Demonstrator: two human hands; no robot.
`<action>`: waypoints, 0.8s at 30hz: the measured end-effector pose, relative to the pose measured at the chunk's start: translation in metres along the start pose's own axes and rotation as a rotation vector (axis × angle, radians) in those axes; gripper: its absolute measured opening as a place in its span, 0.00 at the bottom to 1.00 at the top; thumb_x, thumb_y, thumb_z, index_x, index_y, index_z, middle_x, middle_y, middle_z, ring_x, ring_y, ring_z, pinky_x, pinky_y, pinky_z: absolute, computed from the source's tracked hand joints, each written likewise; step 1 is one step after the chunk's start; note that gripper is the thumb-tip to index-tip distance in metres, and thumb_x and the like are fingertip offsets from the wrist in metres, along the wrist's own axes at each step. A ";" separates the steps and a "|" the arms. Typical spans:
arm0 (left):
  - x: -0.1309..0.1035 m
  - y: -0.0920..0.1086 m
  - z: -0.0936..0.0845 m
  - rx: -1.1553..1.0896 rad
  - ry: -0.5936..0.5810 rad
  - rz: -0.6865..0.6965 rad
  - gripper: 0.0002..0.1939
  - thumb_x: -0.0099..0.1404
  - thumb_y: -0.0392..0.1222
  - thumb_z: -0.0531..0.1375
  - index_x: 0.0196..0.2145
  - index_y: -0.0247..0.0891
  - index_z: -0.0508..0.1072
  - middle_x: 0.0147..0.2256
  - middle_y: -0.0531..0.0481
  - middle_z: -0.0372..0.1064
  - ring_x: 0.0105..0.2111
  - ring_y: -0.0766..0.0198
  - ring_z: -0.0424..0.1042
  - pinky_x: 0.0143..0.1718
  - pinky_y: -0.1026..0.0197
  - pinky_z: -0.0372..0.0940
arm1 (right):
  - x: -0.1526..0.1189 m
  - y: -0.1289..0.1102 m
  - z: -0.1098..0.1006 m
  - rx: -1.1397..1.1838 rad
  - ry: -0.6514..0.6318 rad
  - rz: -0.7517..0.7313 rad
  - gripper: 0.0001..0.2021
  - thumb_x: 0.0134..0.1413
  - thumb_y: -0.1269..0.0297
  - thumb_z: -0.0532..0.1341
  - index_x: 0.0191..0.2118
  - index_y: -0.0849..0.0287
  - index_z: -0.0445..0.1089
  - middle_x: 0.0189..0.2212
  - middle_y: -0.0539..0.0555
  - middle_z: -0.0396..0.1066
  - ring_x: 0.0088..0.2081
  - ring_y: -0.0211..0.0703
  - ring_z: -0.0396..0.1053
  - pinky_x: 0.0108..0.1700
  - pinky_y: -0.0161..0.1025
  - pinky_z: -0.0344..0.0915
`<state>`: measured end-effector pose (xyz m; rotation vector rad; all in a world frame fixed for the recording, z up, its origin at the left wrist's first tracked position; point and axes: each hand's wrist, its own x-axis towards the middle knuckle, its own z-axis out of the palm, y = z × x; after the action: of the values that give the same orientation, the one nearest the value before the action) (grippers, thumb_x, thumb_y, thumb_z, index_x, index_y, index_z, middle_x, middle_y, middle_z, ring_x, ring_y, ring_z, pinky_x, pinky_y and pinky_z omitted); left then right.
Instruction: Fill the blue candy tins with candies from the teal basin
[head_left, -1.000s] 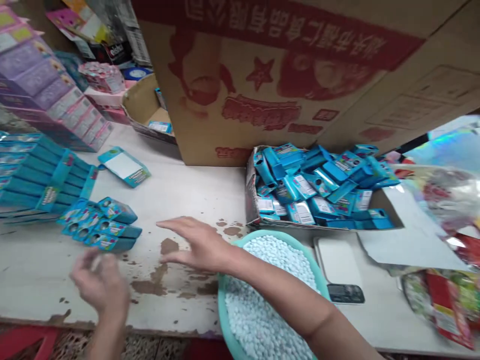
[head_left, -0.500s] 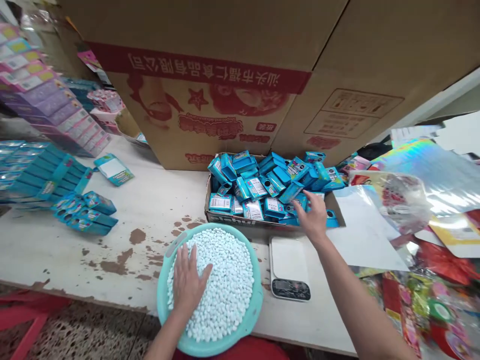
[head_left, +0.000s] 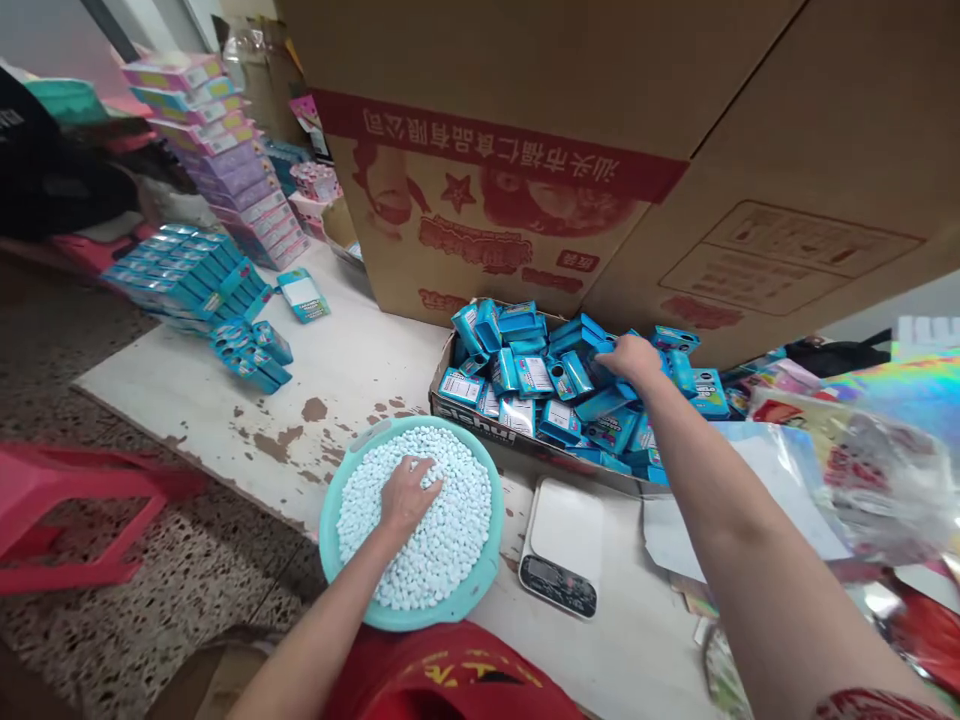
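A round turquoise basin (head_left: 486,590) full of small white candies (head_left: 450,530) stands at the table's front edge. My left hand (head_left: 407,497) is down in the candies, its fingers curled and the tips partly buried among them. Behind the basin, a shallow cardboard tray (head_left: 480,424) holds a heap of small blue cartons (head_left: 534,376), some with a round hole in the end. My right hand (head_left: 632,360) reaches into the back of this heap, fingers closed at a blue carton; the fingertips are partly hidden.
A white kitchen scale (head_left: 566,530) lies right of the basin. Behind the tray rises a big cardboard box (head_left: 495,225). Stacked blue cartons (head_left: 191,280) and a tower of pink and purple boxes (head_left: 240,185) stand at left. Plastic packaging (head_left: 877,470) covers the right side. A red stool (head_left: 82,510) is on the floor.
My left hand has gone from lying flat and spread on the candies to curled into them. My right hand has moved deeper into the carton heap and closed. The view has turned left.
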<state>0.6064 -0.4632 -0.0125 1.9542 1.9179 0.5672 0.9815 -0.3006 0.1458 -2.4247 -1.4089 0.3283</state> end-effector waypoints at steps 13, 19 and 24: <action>0.019 0.015 -0.039 -1.212 -0.146 -0.717 0.15 0.44 0.47 0.64 0.26 0.37 0.66 0.21 0.55 0.63 0.18 0.69 0.60 0.19 0.67 0.53 | -0.212 0.045 0.044 1.279 -0.364 -0.077 0.27 0.32 0.55 0.71 0.42 0.55 0.66 0.40 0.57 0.74 0.40 0.54 0.73 0.42 0.52 0.70; 0.009 0.013 -0.054 -1.534 -0.270 -0.893 0.11 0.47 0.43 0.60 0.25 0.37 0.61 0.23 0.52 0.65 0.16 0.71 0.61 0.13 0.71 0.50 | -0.275 0.005 0.101 1.336 -0.597 0.073 0.27 0.35 0.47 0.70 0.41 0.55 0.66 0.37 0.56 0.74 0.37 0.53 0.73 0.40 0.51 0.70; 0.002 0.021 -0.062 -1.692 -0.217 -0.961 0.10 0.49 0.42 0.60 0.26 0.37 0.63 0.20 0.54 0.63 0.16 0.71 0.61 0.14 0.71 0.51 | -0.275 -0.017 0.110 1.183 -0.779 -0.141 0.23 0.46 0.44 0.63 0.42 0.55 0.68 0.40 0.54 0.73 0.41 0.50 0.71 0.43 0.46 0.68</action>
<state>0.5933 -0.4642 0.0513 0.0090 1.0956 1.0177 0.7949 -0.5153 0.0612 -1.2151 -1.0627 1.6289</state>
